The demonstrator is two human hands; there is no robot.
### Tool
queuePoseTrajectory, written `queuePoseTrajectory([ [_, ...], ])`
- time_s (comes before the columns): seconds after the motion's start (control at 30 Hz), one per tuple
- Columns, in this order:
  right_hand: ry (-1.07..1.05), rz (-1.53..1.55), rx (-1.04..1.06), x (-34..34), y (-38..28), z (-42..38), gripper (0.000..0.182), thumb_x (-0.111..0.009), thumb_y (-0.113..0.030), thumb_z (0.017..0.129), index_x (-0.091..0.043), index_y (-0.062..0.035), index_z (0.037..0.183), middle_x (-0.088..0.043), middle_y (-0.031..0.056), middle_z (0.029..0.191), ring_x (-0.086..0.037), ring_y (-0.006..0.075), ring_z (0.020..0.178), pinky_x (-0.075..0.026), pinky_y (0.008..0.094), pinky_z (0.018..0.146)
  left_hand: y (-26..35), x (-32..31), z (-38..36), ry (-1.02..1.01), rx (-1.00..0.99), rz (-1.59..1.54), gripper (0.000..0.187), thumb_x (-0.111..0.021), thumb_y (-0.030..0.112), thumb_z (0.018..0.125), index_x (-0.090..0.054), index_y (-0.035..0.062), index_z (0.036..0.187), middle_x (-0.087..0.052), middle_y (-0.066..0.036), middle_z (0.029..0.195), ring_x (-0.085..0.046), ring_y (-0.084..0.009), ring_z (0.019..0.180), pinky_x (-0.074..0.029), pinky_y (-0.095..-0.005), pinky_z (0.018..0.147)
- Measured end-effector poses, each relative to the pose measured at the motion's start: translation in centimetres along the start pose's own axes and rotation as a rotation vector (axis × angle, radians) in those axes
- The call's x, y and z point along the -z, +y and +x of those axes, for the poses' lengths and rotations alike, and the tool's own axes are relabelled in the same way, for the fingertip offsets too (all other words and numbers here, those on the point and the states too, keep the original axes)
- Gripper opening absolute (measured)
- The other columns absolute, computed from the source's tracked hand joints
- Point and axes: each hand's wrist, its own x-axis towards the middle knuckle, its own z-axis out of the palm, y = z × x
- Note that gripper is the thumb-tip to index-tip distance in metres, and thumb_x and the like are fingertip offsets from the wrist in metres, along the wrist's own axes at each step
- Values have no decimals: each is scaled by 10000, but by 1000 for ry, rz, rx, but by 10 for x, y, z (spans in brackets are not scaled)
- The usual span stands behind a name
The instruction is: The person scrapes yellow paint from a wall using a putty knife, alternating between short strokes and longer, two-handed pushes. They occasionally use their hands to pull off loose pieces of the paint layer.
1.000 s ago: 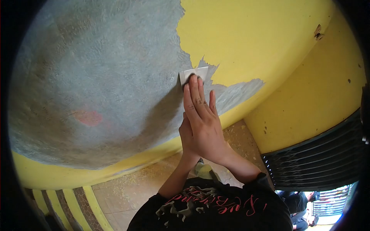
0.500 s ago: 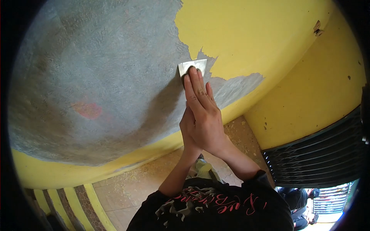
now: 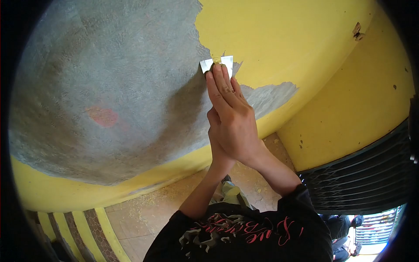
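Note:
A flat scraper with a shiny blade (image 3: 228, 65) lies against the wall where yellow paint (image 3: 262, 43) borders the bare grey surface (image 3: 131, 70). My right hand (image 3: 235, 118) lies on top, its fingers pressed together along the scraper up to the blade. Beneath it, my left hand (image 3: 214, 126) is mostly covered; it is closed round the tool's lower part, whose handle is hidden. A small curl of yellow paint shows at the blade's edge.
Paint flakes dot the tiled floor (image 3: 131, 218) below. A dark folding metal gate (image 3: 358, 174) stands at the right. Yellow and brown striped steps (image 3: 89, 236) are at lower left. Beyond the gate, people in dark clothes (image 3: 339, 227) show at lower right.
Both hands and the scraper have moved slightly up the wall, and the blade now reaches the yellow paint edge. The small grey notch there is partly covered by the blade.

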Motion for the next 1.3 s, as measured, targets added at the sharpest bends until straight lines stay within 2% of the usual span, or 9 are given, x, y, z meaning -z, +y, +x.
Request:
queuePoseTrajectory([
  [0.33, -1, -11, 97, 18, -7, 17, 533, -578, 74, 715, -517, 71, 1244, -447, 239, 1368, -438, 357, 1279, -382, 455, 1050, 30, 5, 11, -23, 18, -30, 482, -667, 124, 843, -464, -42, 1248, -569, -125, 1148, -536, -169, 1083, -434, -290, 890],
  [0.47, -34, 12, 69, -1, -3, -4, 540, -582, 70, 714, -515, 66, 1250, -451, 241, 1364, -440, 361, 1275, -383, 463, 1046, 6, 7, 1, 73, -28, -97, 462, -669, 107, 836, -475, -47, 1226, -568, -121, 1143, -538, -170, 1063, -439, -294, 872],
  [0.53, -30, 34, 61, 1, -4, -4, 540, -584, 67, 714, -514, 67, 1250, -451, 244, 1362, -443, 361, 1273, -384, 462, 1045, 4, 11, -1, 26, -132, 187, 461, -677, 110, 826, -480, -45, 1213, -571, -130, 1139, -543, -180, 1052, -443, -301, 864],
  [0.67, 5, 36, 64, 9, -9, 8, 544, -589, 60, 712, -512, 68, 1251, -452, 250, 1357, -452, 363, 1264, -392, 461, 1040, 19, 14, 3, -28, -82, 46, 483, -680, 118, 822, -470, -40, 1228, -570, -147, 1150, -547, -196, 1066, -441, -307, 871],
  [0.87, -42, 46, 42, 4, -10, -1, 588, -603, 54, 696, -485, 71, 1272, -449, 255, 1355, -442, 375, 1265, -399, 460, 1037, 12, 21, -4, -41, -46, 180, 519, -669, 111, 825, -441, -48, 1263, -559, -161, 1187, -535, -196, 1098, -428, -300, 892],
  [1.03, -14, 49, 29, 2, -13, 0, 598, -604, 54, 687, -480, 77, 1271, -448, 261, 1352, -439, 380, 1264, -393, 466, 1043, 20, 33, 2, -115, 12, -60, 534, -628, 118, 854, -404, -41, 1311, -547, -150, 1225, -533, -209, 1127, -410, -298, 923],
  [1.17, -19, 17, 29, -4, -13, -2, 543, -624, -50, 778, -468, 83, 1281, -433, 273, 1362, -430, 383, 1273, -385, 474, 1036, 19, 34, -2, -58, 7, 66, 450, -599, 123, 869, -440, -37, 1259, -563, -144, 1153, -548, -206, 1054, -421, -307, 886],
  [1.23, 7, 35, 24, -3, -13, 2, 543, -629, -109, 819, -454, 84, 1295, -424, 278, 1369, -415, 385, 1286, -369, 489, 1040, 29, 35, 7, -107, -11, 105, 340, -592, 132, 867, -481, -43, 1136, -557, -141, 1055, -546, -212, 959, -429, -329, 813],
  [1.3, -36, 122, 26, 6, -14, 6, 629, -593, -270, 887, -374, 78, 1362, -342, 283, 1428, -318, 394, 1350, -278, 542, 1067, 30, 36, 11, -115, -58, 151, 301, -592, 142, 864, -485, -35, 1082, -547, -142, 1001, -541, -220, 915, -423, -341, 779],
])
